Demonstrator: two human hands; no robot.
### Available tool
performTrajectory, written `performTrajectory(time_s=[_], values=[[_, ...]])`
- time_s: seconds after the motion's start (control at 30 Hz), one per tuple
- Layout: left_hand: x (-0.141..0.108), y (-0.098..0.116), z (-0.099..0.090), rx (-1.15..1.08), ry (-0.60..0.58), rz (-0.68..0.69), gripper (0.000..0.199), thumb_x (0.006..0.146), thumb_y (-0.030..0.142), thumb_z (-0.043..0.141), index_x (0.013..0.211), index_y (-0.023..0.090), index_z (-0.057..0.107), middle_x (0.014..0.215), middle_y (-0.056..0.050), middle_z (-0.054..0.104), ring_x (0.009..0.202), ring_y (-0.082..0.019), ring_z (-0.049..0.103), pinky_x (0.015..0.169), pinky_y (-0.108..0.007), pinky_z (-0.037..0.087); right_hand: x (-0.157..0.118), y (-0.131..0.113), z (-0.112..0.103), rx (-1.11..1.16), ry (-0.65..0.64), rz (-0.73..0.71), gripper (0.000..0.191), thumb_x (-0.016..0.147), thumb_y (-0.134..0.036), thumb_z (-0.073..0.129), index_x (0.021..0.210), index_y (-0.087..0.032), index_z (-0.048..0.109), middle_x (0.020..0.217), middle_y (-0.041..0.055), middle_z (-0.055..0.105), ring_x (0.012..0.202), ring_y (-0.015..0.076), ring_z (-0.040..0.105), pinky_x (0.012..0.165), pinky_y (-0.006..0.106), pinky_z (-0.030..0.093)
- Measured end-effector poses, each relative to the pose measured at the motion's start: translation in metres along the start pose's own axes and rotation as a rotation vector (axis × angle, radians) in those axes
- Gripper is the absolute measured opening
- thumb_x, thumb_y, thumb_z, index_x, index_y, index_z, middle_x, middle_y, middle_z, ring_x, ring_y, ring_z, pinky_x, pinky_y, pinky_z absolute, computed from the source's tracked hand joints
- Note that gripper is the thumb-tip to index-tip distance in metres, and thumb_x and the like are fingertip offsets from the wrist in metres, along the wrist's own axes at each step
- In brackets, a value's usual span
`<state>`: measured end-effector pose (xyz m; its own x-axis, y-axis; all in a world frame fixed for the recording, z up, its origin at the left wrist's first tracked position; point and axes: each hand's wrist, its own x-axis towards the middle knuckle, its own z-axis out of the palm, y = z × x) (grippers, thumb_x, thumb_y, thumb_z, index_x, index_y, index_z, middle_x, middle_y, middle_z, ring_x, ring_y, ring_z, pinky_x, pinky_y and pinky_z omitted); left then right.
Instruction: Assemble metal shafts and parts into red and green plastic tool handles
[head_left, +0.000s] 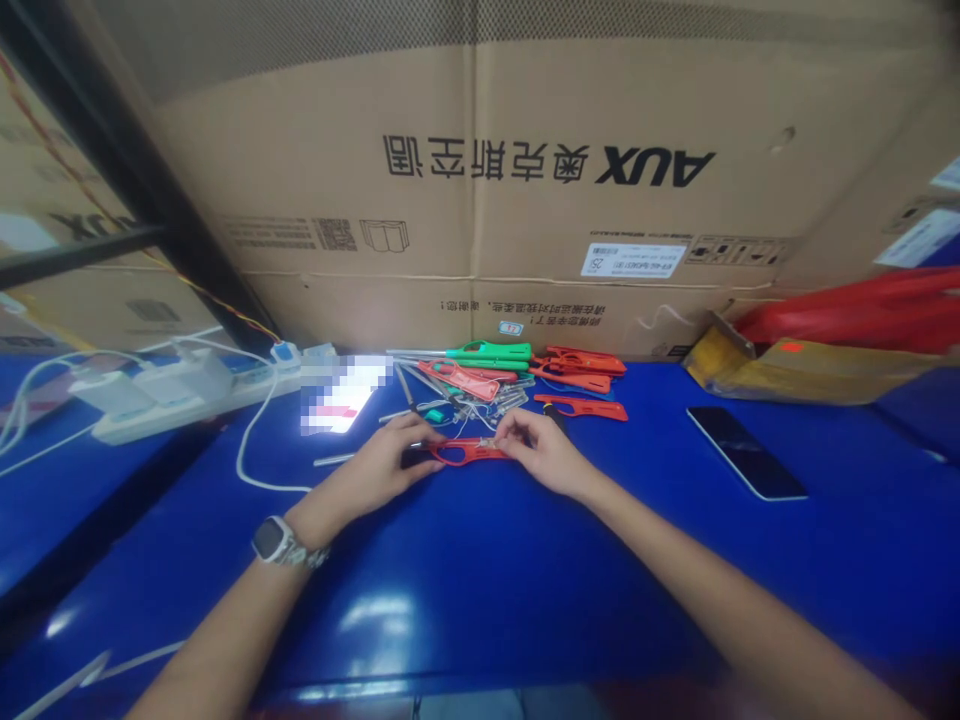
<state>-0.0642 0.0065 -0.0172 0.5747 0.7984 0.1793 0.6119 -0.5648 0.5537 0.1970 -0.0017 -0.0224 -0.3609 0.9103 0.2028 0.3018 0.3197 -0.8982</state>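
Note:
A red lighter casing (471, 451) lies low over the blue table between my two hands, with its metal tube pointing left. My left hand (386, 462) grips the casing near where the tube meets it. At the casing's right part, the fingertips of my right hand (536, 447) are pinched together on or beside small pale parts (486, 443); what exactly they hold is too small to tell. Just behind are green lighters (491, 352), red casings (581, 368), clear inner parts (514, 395) and another red casing (585, 407) in a loose pile.
A dark phone (744, 452) lies at the right, near a yellow bag or box (817, 372) and red plastic (862, 310). A bright screen (346, 395) and a white power strip (202, 400) with cables are at the left. A large cardboard box (480, 230) stands behind.

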Motion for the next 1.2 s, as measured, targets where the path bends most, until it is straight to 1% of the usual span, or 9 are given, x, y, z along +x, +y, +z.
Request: performTrajectory(time_s=[0.17,0.27,0.4,0.5,0.63,0.77,0.87,1.0,1.2], values=[[0.001,0.022,-0.002,0.213,0.091,-0.009,0.032,0.090,0.040,0.061,0.115,0.021,0.065,0.115,-0.010,0.062,0.106,-0.028,0.058,0.095,-0.047,0.046,0.003,-0.001,-0.014,0.282,-0.007,0.057,0.006,0.071,-0.017,0.053,0.076,-0.020,0.054,0.075,0.0023,0.063,0.073,0.0182,0.060,0.072,0.033,0.049],[0.010,0.038,0.001,0.293,0.081,0.041,0.028,0.094,0.037,0.054,0.115,0.021,0.064,0.117,-0.010,0.061,0.108,-0.028,0.057,0.095,-0.047,0.044,0.004,-0.002,-0.022,0.247,0.055,0.027,0.011,0.067,-0.014,0.047,0.074,-0.020,0.052,0.078,0.0046,0.066,0.078,0.0199,0.061,0.076,0.035,0.048],[0.031,0.051,0.010,0.282,-0.038,0.151,0.023,0.096,0.031,0.052,0.112,0.022,0.065,0.110,-0.008,0.062,0.106,-0.026,0.057,0.094,-0.042,0.045,-0.001,-0.004,-0.026,-0.135,0.106,0.019,0.005,0.079,-0.020,0.050,0.080,-0.021,0.054,0.067,-0.0009,0.055,0.063,0.0164,0.052,0.065,0.030,0.041],[0.042,0.053,0.019,0.280,-0.071,0.187,0.023,0.096,0.031,0.053,0.111,0.020,0.065,0.109,-0.009,0.062,0.106,-0.026,0.057,0.095,-0.041,0.046,-0.008,-0.008,-0.021,-0.526,0.067,-0.020,0.005,0.090,-0.026,0.050,0.090,-0.021,0.053,0.066,-0.0027,0.054,0.063,0.0166,0.050,0.068,0.031,0.036],[0.039,0.049,0.028,0.282,-0.042,0.180,0.026,0.097,0.034,0.053,0.116,0.020,0.062,0.114,-0.009,0.061,0.110,-0.027,0.056,0.095,-0.042,0.045,-0.011,-0.009,-0.008,-0.921,0.043,-0.076,0.016,0.099,-0.027,0.041,0.092,-0.018,0.052,0.089,0.0098,0.064,0.082,0.0241,0.054,0.077,0.037,0.033],[0.031,0.042,0.032,0.299,-0.031,0.143,0.026,0.099,0.036,0.050,0.119,0.023,0.060,0.116,-0.009,0.061,0.110,-0.027,0.056,0.094,-0.043,0.044,-0.007,-0.003,-0.003,-1.118,-0.020,-0.100,0.024,0.100,-0.025,0.037,0.091,-0.016,0.058,0.095,0.0146,0.065,0.090,0.0288,0.053,0.077,0.040,0.031],[0.031,0.038,0.032,0.248,-0.025,0.148,0.029,0.098,0.038,0.053,0.122,0.022,0.060,0.120,-0.009,0.061,0.113,-0.027,0.056,0.096,-0.044,0.044,-0.006,0.000,-0.005,-1.152,-0.038,-0.104,0.028,0.101,-0.028,0.038,0.089,-0.016,0.060,0.095,0.0136,0.064,0.090,0.0282,0.053,0.077,0.040,0.031],[0.032,0.035,0.019,0.141,0.101,0.132,0.032,0.094,0.044,0.059,0.118,0.023,0.062,0.118,-0.008,0.064,0.111,-0.026,0.058,0.098,-0.044,0.043,-0.007,-0.001,-0.009,-1.082,-0.012,-0.074,0.032,0.101,-0.035,0.042,0.079,-0.018,0.057,0.089,0.0102,0.063,0.085,0.0249,0.052,0.074,0.037,0.029],[0.028,0.014,-0.010,0.104,0.282,0.028,0.019,0.097,0.022,0.047,0.104,0.019,0.065,0.102,-0.007,0.068,0.095,-0.022,0.063,0.084,-0.037,0.049,0.003,-0.007,-0.014,-0.858,0.118,-0.076,0.035,0.103,-0.028,0.036,0.073,-0.020,0.050,0.077,0.0039,0.061,0.079,0.0207,0.052,0.073,0.034,0.027]])
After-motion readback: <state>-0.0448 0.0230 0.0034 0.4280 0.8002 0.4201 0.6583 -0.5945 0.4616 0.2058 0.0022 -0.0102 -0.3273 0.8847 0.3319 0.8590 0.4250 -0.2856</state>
